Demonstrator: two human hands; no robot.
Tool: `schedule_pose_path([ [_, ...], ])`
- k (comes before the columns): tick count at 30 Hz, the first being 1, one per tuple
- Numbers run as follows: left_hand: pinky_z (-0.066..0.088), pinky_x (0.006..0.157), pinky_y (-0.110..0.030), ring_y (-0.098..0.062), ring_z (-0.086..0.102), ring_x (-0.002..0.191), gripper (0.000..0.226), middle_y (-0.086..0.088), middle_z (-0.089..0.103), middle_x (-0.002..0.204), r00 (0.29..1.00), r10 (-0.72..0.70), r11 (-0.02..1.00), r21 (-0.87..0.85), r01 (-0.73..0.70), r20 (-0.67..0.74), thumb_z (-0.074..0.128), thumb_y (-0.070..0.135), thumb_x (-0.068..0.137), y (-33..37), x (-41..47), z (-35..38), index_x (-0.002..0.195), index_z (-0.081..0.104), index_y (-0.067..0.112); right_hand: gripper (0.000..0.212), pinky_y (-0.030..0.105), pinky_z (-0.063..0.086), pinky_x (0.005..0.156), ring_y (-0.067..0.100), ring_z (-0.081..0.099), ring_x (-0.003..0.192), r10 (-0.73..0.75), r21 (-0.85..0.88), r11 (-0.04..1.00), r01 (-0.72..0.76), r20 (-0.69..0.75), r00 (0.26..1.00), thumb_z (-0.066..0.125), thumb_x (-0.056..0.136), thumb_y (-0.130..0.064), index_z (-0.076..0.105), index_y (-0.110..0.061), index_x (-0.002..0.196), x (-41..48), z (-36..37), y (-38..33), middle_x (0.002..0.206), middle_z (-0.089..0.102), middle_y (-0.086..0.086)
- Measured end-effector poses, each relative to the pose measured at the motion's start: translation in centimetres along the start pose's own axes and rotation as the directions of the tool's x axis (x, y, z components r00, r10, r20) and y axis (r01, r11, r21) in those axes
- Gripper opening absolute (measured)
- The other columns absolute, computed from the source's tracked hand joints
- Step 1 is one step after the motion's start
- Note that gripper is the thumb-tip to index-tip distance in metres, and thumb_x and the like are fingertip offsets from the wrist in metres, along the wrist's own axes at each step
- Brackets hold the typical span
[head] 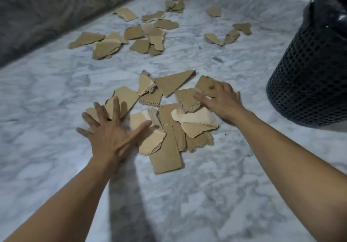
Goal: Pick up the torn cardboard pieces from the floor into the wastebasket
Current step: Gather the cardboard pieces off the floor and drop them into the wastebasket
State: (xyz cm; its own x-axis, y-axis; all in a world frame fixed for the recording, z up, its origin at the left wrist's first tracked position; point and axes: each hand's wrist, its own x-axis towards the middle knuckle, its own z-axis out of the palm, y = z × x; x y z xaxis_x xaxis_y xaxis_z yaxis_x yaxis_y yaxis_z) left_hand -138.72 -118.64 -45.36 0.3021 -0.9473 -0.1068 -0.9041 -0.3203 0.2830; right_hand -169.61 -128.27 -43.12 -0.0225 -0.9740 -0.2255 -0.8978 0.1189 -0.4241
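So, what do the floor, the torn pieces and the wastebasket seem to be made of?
Floor: looks like polished marble or marble-look tile, white with grey veins and a soft sheen.
Torn pieces: corrugated cardboard, matte brown; fluted edges and paler peeled layers show where they tore.
Wastebasket: probably dark plastic, though it could be metal; the wall is a grid of small holes, with a glossy black bag liner at the rim.

Both forearms bare, no sleeves; left grip (pixel 110 134) ringless.
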Motion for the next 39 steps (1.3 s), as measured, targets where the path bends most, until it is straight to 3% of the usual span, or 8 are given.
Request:
schedule_pose_path([
  [8,0.001,0.117,-0.068,-0.041,-0.002,0.155,0.105,-0.012,0.005,0.17,1.0,0.003,1.0,0.012,-0.003,0.006,0.023,0.099,0.074,2.3,-0.8,1.7,0.159,0.01,0.04,0.103,0.049,0.022,0.115,0.032,0.026,0.142,-0.134,-0.092,0.987,0.132,-0.016,0.991,0.053,0.068,-0.091,0.03,-0.028,0.147,-3.5,4.4,-5.2,0.149,0.031,0.008],
  [13,0.022,0.113,-0.056,-0.035,0.025,0.145,0.063,-0.008,0.033,0.158,0.979,0.128,0.992,0.002,-0.129,-0.16,0.027,0.068,0.099,3.0,-1.1,2.4,0.152,0.03,0.033,0.095,0.042,0.043,0.102,0.034,0.044,0.13,-0.027,0.265,0.964,0.02,0.025,0.999,0.08,0.078,-0.052,0.024,-0.022,0.149,-3.3,4.0,-8.2,0.146,0.032,0.011],
  [19,0.024,0.112,-0.052,-0.03,0.029,0.142,0.046,-0.003,0.048,0.141,0.977,0.093,0.98,-0.153,-0.123,-0.19,0.039,0.055,0.101,4.7,-1.3,2.4,0.14,0.043,0.031,0.088,0.027,0.041,0.09,0.014,0.049,0.118,0.079,0.582,0.804,-0.123,0.1,0.992,0.087,0.076,-0.031,0.039,-0.017,0.148,-4.4,4.8,-9.8,0.137,0.047,-0.003],
  [23,0.021,0.116,-0.052,-0.029,0.028,0.143,0.045,-0.004,0.047,0.14,0.984,0.083,0.976,-0.188,-0.113,-0.159,0.037,0.051,0.097,4.9,-1.2,2.3,0.136,0.044,0.031,0.043,0.036,0.056,0.09,0.017,0.067,0.101,0.108,0.687,0.704,-0.182,0.15,0.983,0.085,0.076,-0.022,0.066,-0.019,0.114,-4.1,5.1,-10.2,0.111,0.071,-0.001],
  [29,0.024,0.115,-0.051,-0.027,0.029,0.144,0.062,0.002,0.043,0.156,0.993,0.097,0.907,-0.404,-0.117,-0.068,0.014,0.06,0.095,6.1,-0.6,0.3,0.153,0.034,0.05,0.044,-0.002,0.036,0.056,-0.014,0.049,0.075,0.057,0.811,0.577,-0.096,0.077,0.995,0.065,0.093,-0.001,0.051,-0.022,0.13,-5.0,4.4,-11.4,0.094,0.047,-0.022],
  [31,0.026,0.111,-0.045,-0.029,0.034,0.14,0.059,-0.001,0.046,0.154,0.989,0.107,0.851,-0.505,-0.144,-0.102,0.015,0.061,0.095,7.2,-0.2,-1.0,0.149,0.037,0.054,0.042,0.0,0.041,0.059,-0.009,0.059,0.08,0.093,0.839,0.542,-0.05,0.0,0.996,0.064,0.091,0.003,0.052,-0.024,0.121,-4.8,3.2,-11.9,0.097,0.057,-0.02],
  [35,0.032,0.112,-0.043,-0.033,0.042,0.132,0.053,-0.008,0.056,0.141,0.971,0.117,0.74,-0.634,-0.225,-0.208,0.029,0.049,0.097,11.3,0.6,-4.4,0.145,0.051,0.045,0.039,0.032,0.056,0.085,0.016,0.066,0.101,0.151,0.854,0.513,0.085,-0.187,0.971,0.064,0.09,-0.004,0.057,-0.023,0.123,-4.9,-1.3,-13.1,0.112,0.069,-0.003],
  [39,0.025,0.106,-0.033,-0.028,0.039,0.132,0.044,-0.006,0.059,0.136,0.928,0.23,0.644,-0.67,-0.37,-0.292,0.036,0.042,0.103,17.6,1.0,-8.7,0.144,0.051,0.046,0.048,0.03,0.051,0.096,0.012,0.062,0.11,0.208,0.838,0.504,0.211,-0.354,0.912,0.061,0.093,-0.007,0.051,-0.023,0.137,-5.4,-8.8,-12.6,0.124,0.064,-0.005],
])
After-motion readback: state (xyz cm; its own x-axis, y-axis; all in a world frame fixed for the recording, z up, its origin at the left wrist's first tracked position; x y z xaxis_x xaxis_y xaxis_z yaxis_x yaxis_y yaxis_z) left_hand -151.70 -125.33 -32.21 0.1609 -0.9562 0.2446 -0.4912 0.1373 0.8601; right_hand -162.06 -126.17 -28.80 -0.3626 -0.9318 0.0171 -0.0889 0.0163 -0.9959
